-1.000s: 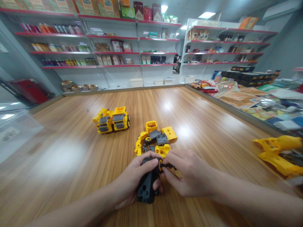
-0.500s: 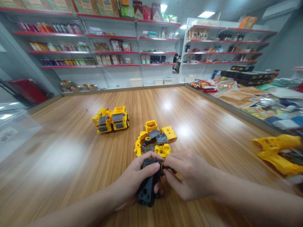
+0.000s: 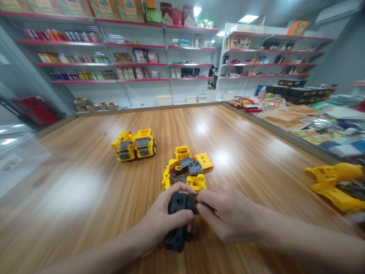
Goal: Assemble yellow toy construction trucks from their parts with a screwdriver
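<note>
My left hand is wrapped round a black toy vehicle chassis, its thumb lying across the side. A small black toy wheel with a yellow hub sits against the right side of the chassis. The fingers of my right hand are pinched together at the wheel's outer face; what they hold there is hidden. Just beyond my hands lie loose toy truck parts: a yellow bucket-like part, a yellow plate, a grey part, another wheel and a yellow cab piece.
Two yellow toy trucks stand on the wooden table at the left. More yellow toy parts lie at the right edge. A clear plastic bin is at far left; packaged goods lie beyond the table's right rim.
The chassis has tipped slightly in my left hand, so more of its upper face shows. My left thumb sits a little lower. My right fingers have closed in nearer the wheel.
</note>
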